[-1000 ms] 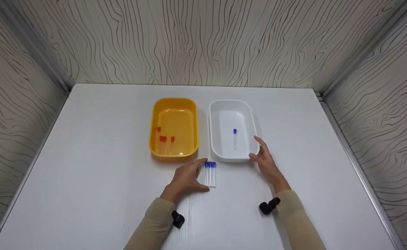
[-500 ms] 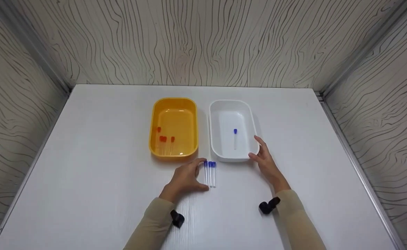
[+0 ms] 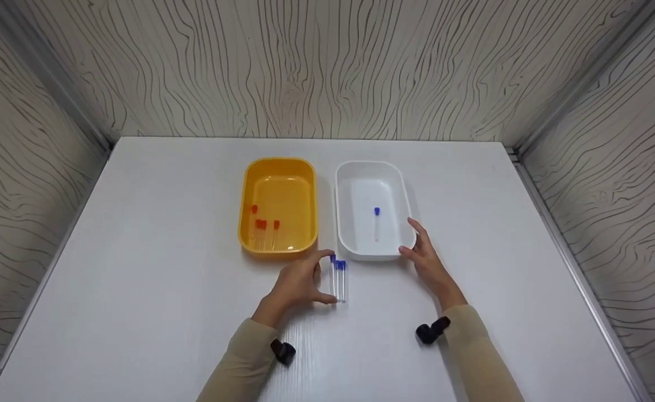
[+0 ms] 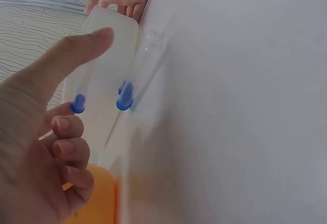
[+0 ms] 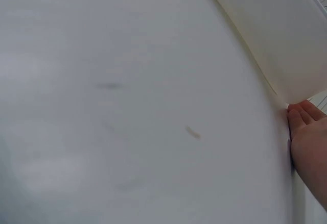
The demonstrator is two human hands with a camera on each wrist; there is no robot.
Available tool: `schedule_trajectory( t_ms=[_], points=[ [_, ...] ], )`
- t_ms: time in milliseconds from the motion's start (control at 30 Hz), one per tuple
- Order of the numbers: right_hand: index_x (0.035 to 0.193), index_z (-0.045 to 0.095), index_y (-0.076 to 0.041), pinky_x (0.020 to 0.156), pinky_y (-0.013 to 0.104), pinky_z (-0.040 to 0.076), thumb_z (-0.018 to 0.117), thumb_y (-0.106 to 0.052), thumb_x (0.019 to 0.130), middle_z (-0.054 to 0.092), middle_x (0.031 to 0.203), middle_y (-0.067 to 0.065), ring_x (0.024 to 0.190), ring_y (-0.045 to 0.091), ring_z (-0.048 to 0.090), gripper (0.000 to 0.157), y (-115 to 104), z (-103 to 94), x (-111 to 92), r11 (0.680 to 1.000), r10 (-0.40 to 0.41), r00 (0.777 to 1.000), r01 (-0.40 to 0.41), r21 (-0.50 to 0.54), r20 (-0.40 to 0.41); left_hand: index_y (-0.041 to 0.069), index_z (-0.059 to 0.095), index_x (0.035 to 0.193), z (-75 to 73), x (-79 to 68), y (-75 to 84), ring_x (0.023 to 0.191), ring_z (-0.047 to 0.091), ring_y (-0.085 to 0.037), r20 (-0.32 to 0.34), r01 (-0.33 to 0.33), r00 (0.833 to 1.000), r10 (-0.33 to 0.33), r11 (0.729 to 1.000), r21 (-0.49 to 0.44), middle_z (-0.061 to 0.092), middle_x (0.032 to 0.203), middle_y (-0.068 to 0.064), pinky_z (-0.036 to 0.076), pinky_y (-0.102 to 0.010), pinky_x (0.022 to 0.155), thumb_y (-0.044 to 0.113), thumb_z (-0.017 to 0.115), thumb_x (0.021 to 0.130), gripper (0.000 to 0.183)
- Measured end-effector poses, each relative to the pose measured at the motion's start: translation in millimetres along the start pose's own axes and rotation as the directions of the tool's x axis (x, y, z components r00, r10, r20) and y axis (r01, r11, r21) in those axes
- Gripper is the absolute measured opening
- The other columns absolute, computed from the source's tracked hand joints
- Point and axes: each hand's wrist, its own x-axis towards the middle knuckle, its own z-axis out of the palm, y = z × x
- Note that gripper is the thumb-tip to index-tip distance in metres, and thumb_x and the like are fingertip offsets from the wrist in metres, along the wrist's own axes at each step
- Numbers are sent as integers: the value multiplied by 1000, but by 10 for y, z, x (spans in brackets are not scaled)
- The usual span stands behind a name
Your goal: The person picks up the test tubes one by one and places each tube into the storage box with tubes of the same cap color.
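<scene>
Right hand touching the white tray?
Touching. The head view shows the right hand with its thumb and a finger on the white tray at its near right corner.

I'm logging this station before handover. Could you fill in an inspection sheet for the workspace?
Surface: white table, some pale glare low in the head view.
Job's things: yellow tray holding four red-capped tubes; white tray holding one blue-capped tube; two loose blue-capped tubes on the table in front of it.
Clutter: nothing seen.
Hands: left hand pinches another blue-capped tube between thumb and finger; right hand holds the white tray's near right corner.
Cables: nothing seen.
Surroundings: wood-grain-patterned panels behind and at both sides; metal strips at the corners.
</scene>
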Motion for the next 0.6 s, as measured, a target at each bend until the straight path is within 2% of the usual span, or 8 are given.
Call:
schedule_trajectory(
  t_ms=[100, 167, 233, 333, 433, 533, 600],
  points=[
    [155, 10, -22, 100, 5, 32, 54, -8, 96, 6, 165, 11, 152, 31, 13, 74, 0, 3, 4, 1000, 3, 1000, -3, -6, -1, 29, 48, 138, -33, -3, 43, 74, 45, -11, -13, -28, 1000, 28, 1000, -4, 56, 88, -2, 36, -19, 62, 40, 90, 60, 89],
    [155, 10, -23, 103, 7, 31, 53, -7, 96, 5, 165, 10, 152, 31, 12, 74, -2, 4, 9, 1000, 11, 1000, -11, 11, 1, 27, 49, 137, -56, -5, 67, 71, 43, -9, -34, -75, 997, 76, 997, 20, 53, 84, 2, 32, -18, 60, 42, 90, 60, 89],
    [155, 8, -22, 111, 16, 28, 51, -6, 96, 3, 165, 11, 152, 32, 11, 75, -5, 9, 15, 999, 11, 1000, -12, 31, 10, 26, 49, 136, -74, -3, 90, 68, 40, -8, -50, -114, 992, 116, 993, 37, 50, 81, 3, 29, -18, 59, 42, 90, 59, 88],
    [155, 7, -21, 120, 36, 18, 51, -4, 96, -1, 165, 11, 153, 32, 6, 75, -9, 13, 20, 998, 9, 1000, -10, 65, 14, 25, 49, 135, -104, 7, 129, 66, 37, -7, -72, -161, 984, 165, 985, 55, 52, 79, 1, 26, -17, 58, 42, 90, 59, 88],
    [155, 8, -21, 124, 49, 9, 51, -3, 96, -2, 165, 11, 153, 33, 4, 75, -9, 14, 22, 998, 3, 1000, -3, 59, 5, 26, 49, 136, -133, 32, 179, 66, 38, -7, -79, -166, 982, 169, 985, 45, 55, 81, -3, 27, -18, 58, 41, 91, 59, 89],
    [155, 9, -22, 123, 49, 12, 51, -3, 96, -2, 165, 11, 153, 34, 6, 74, -5, 10, 24, 999, 8, 1000, -8, 32, -5, 25, 48, 137, -162, 67, 235, 67, 38, -8, -76, -160, 984, 163, 986, 41, 58, 83, -7, 27, -19, 58, 41, 91, 59, 90],
    [155, 10, -22, 122, 39, 20, 51, -4, 96, 0, 165, 10, 153, 33, 9, 74, -4, 7, 26, 1000, 17, 1000, -17, 4, -12, 25, 47, 138, -180, 95, 272, 67, 38, -9, -70, -159, 984, 161, 987, 38, 59, 84, -10, 28, -19, 58, 41, 90, 60, 91]
  ],
)
